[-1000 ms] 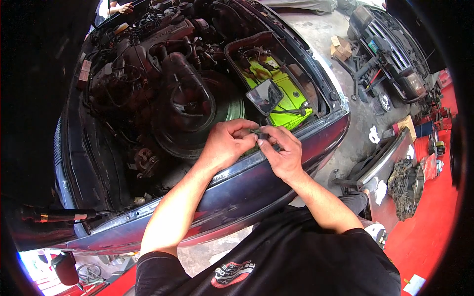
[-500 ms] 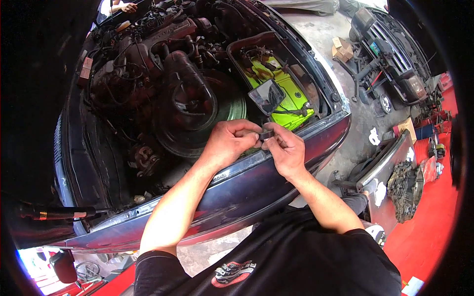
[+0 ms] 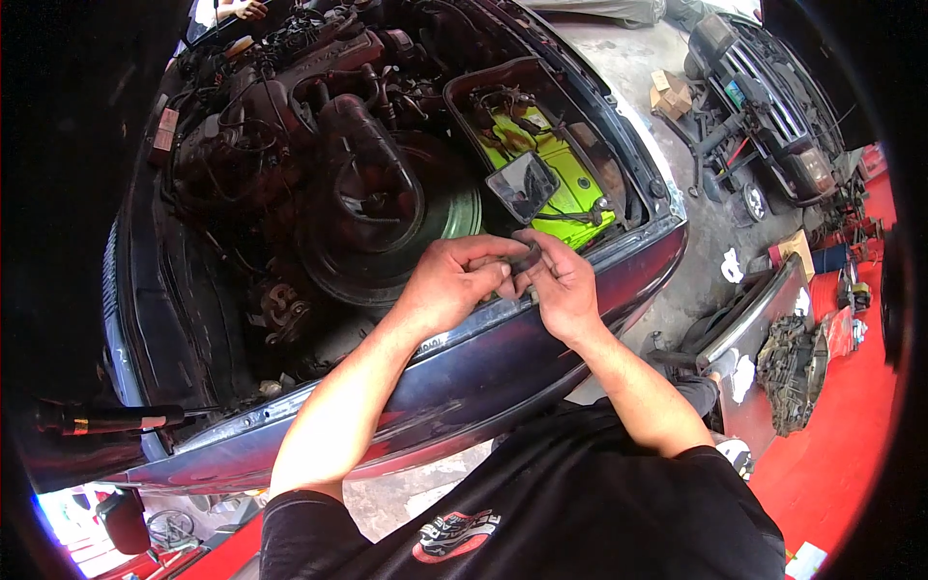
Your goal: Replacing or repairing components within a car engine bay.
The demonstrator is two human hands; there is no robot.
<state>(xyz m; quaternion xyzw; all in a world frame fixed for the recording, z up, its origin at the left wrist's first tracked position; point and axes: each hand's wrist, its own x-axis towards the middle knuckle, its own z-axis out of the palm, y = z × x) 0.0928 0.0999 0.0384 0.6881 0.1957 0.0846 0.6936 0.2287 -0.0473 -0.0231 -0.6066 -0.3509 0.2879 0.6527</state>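
Observation:
My left hand (image 3: 447, 285) and my right hand (image 3: 564, 290) meet over the edge of a dark car's open engine bay. Between their fingertips is a small dark part (image 3: 528, 258), mostly covered by the fingers; its kind cannot be made out. Both hands are closed in a pinch around it. Just beyond them, a rectangular mirror-like piece with a dark frame (image 3: 522, 187) rests by a bright yellow-green battery (image 3: 583, 198). To the left of that sits a large round dark housing with a curved duct (image 3: 360, 193).
The car's painted front edge (image 3: 483, 353) runs between my body and the engine. A black tube-shaped object (image 3: 106, 419) lies at the left. Rightward on the floor are a cardboard box (image 3: 670, 97), a detached grille with headlights (image 3: 773, 121) and a greasy metal assembly (image 3: 791, 372). Another person's hand (image 3: 249, 10) shows at the far left.
My fingers have shifted around the small dark part, which is now more hidden. The right fingers have risen slightly and closed in toward the left hand.

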